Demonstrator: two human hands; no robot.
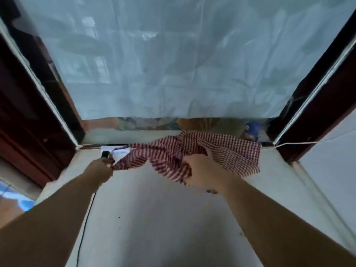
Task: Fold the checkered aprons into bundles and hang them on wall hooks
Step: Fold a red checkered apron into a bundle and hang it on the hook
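A red-and-white checkered apron (231, 151) hangs stretched between my two hands, in front of a pale wall below a window. My left hand (102, 168) pinches its left end, which is pulled into a narrow point. My right hand (206, 170) grips a bunched fold near the middle, and loose cloth sags between and to the right of the hands. The apron's right part spreads toward the window's lower right corner. No wall hook is in view.
A window covered by a translucent pale sheet (173, 64) fills the upper view, with dark wooden frames (28, 112) on both sides. A white socket with a black plug (105, 153) sits under the sill, its black cable (84, 224) running down the wall. A blue object (253, 129) rests at the sill's right end.
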